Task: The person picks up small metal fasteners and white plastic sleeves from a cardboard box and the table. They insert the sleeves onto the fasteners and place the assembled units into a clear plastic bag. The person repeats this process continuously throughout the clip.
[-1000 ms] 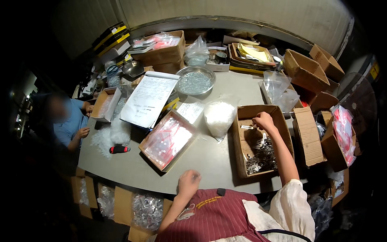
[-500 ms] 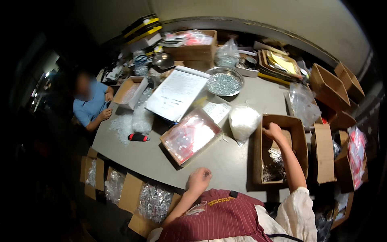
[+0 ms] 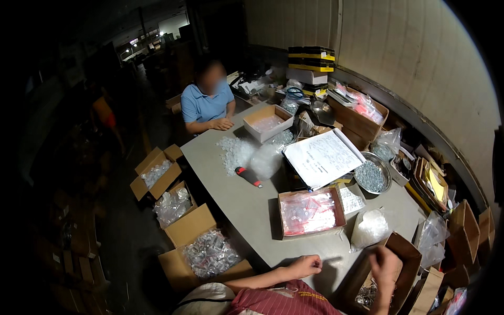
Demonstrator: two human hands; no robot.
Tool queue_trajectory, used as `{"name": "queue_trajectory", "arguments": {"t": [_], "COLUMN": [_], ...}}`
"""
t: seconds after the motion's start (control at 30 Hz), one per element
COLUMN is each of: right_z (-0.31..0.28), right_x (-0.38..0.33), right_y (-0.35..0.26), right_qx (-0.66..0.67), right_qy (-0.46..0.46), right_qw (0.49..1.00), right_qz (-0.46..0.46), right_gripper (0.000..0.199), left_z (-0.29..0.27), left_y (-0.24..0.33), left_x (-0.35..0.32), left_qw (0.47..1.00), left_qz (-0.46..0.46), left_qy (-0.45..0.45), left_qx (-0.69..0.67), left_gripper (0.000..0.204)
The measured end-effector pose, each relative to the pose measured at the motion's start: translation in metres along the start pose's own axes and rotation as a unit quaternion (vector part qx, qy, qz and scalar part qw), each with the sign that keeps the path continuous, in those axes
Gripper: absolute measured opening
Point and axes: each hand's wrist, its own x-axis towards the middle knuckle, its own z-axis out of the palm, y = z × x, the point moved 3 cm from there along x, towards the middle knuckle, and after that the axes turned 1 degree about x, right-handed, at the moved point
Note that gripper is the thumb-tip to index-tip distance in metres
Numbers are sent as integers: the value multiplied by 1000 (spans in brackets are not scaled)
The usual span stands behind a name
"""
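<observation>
Close to the table's near edge, my left hand (image 3: 306, 266) is closed, fingers curled together; anything inside is too small to make out. My right hand (image 3: 385, 263) is above the deep cardboard box (image 3: 408, 251), slightly blurred, with its fingers bent; what they hold, if anything, is hidden. Small metal pieces (image 3: 367, 295) lie in the bottom of that box. Beyond my hands is a shallow box (image 3: 282, 216) of clear, red-edged plastic bags (image 3: 310, 210). A clear bag of white pieces (image 3: 371, 227) stands between the two boxes.
A clipboard (image 3: 323, 157) lies behind the shallow box, beside a metal bowl (image 3: 373, 176) of small parts. A red-and-black tool (image 3: 248, 177) lies near loose clear pieces (image 3: 233, 152). A co-worker in blue (image 3: 209, 105) sits at the far left. Open cartons (image 3: 212, 254) line the left edge.
The view has swung left, showing more of the co-worker and the left-hand cartons. My right hand has lifted from inside the deep box. My left hand stays near the table edge.
</observation>
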Motion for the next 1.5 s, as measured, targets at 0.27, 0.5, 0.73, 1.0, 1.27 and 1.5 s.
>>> {"name": "queue_trajectory", "arguments": {"t": [0.27,0.5,0.73,1.0,1.27,1.5], "right_z": [100,106,121,185,186,190], "right_x": [-30,-30,-3,34,15,-50], "right_y": [-77,-65,19,52,54,13], "right_qx": [16,126,340,-82,-59,-185], "right_qy": [-266,-435,-68,-46,-92,-154], "right_qw": [959,888,906,979,988,962], "right_qz": [-99,-74,243,181,111,125], "right_gripper": [17,34,22,54,39,23], "left_z": [0,-28,-65,-57,-70,-47], "left_y": [1,45,19,-25,3,-10], "left_x": [-3,-8,0,-10,-9,5], "left_qw": [999,990,985,982,988,986], "left_qz": [26,117,43,17,13,55], "left_qy": [-6,-34,168,178,153,79], "left_qx": [40,71,-15,-66,-12,134], "left_gripper": [28,24,14,21,13,15]}}
